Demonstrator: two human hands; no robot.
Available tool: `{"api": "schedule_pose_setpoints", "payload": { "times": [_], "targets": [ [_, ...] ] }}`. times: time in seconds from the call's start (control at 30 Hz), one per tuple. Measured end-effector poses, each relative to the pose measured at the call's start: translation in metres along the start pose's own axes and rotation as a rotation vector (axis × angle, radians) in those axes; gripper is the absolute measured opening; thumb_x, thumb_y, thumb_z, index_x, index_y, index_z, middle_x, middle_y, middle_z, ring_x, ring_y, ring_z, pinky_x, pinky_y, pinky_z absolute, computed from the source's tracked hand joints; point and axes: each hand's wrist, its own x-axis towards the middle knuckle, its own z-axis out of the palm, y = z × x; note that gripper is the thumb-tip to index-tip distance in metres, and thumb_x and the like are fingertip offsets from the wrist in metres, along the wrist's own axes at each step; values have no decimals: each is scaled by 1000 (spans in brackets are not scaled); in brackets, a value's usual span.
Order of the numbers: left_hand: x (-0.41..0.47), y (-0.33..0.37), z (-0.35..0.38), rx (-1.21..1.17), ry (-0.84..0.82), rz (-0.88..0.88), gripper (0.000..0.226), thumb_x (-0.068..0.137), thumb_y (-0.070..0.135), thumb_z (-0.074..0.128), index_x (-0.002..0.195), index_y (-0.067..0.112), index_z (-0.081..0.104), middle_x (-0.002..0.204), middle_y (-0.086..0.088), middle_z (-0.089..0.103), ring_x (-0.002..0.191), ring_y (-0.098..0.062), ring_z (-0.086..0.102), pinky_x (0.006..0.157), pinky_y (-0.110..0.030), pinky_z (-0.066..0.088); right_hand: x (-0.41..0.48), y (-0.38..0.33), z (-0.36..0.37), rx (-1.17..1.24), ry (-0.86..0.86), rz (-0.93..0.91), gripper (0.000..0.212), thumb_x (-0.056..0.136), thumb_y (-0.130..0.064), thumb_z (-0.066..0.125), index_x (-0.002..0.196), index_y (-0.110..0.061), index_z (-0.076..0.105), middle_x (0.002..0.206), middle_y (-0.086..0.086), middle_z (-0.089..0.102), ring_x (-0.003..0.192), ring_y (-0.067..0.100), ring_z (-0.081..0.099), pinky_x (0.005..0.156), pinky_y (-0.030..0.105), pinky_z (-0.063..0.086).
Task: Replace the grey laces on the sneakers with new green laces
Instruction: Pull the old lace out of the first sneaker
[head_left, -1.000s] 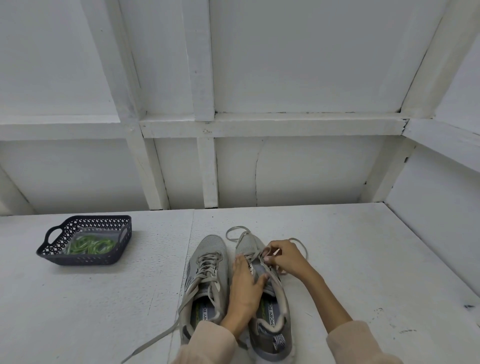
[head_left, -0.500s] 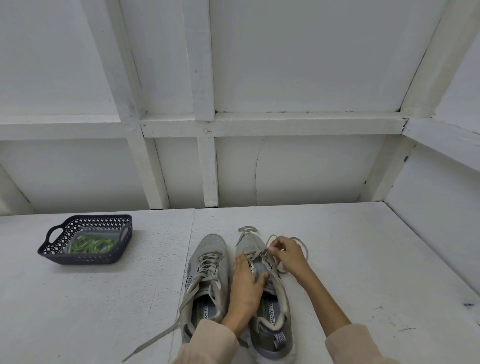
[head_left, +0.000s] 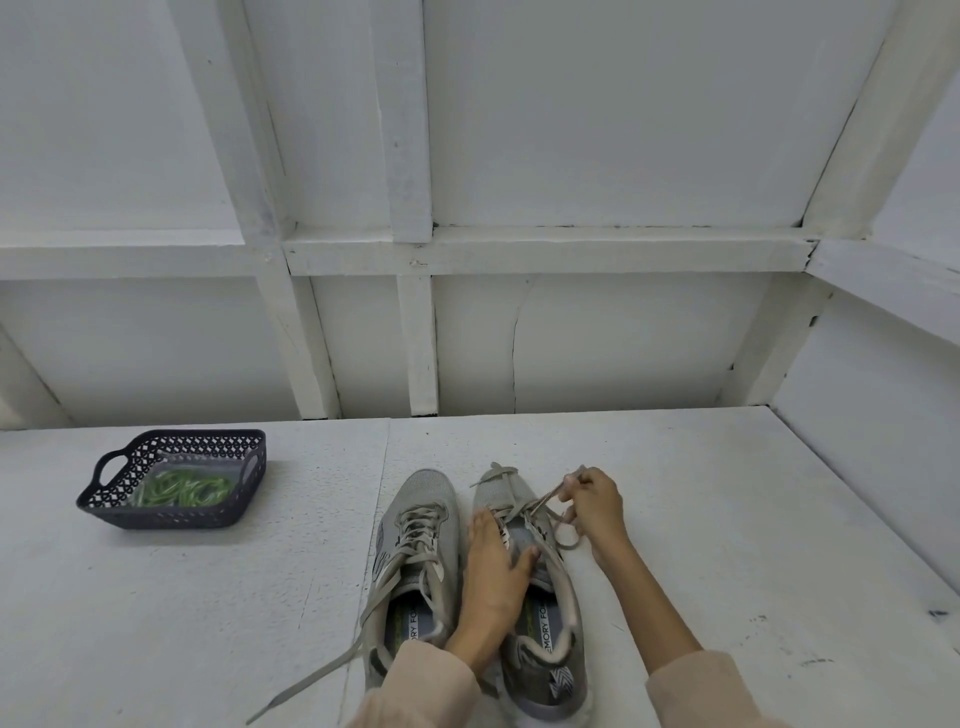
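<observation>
Grey is the colour of both shoes at the lower centre of the frame, standing side by side with toes pointing away on a white painted surface (head_left: 727, 519). The left sneaker (head_left: 421, 525) is laced up its front, and one loose end trails off toward the lower left of the frame. The left hand (head_left: 493, 571) lies flat on the tongue of the right sneaker (head_left: 550, 623), fingers straight and thumb spread, pressing down. The right hand (head_left: 592, 504), just right of that shoe's toe, pinches a grey lace (head_left: 545, 500) in curled fingers and holds it taut up from the eyelets. A slack loop of the same lace shows just below the hand, and another end lies across the toe. Pale sleeves (head_left: 696, 691) cover both forearms at the bottom edge. Well apart, at the middle left of the frame, a dark perforated basket (head_left: 156, 514) with handles holds the green laces (head_left: 182, 488) in a tangle.
</observation>
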Motion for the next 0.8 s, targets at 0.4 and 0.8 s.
{"api": "schedule_pose_setpoints", "payload": {
  "times": [0.4,0.8],
  "targets": [
    [-1,0,-1,-1,-5,13,80,97,30,55,152,3,4,161,-11,6,149,-20,4,117,-24,2,-1,6,2,101,72,36,22,98,-17,54,76,-11,54,74,7,61,49,15,46,44,23,35],
    [-1,-1,-1,-9,-4,18,80,97,29,54,152,3,3,162,-10,5,149,-19,3,117,-23,1,-3,6,1,136,163,40,17,98,-22,56,86,-10,59,80,9,64,55,17,50,53,28,42]
  ]
}}
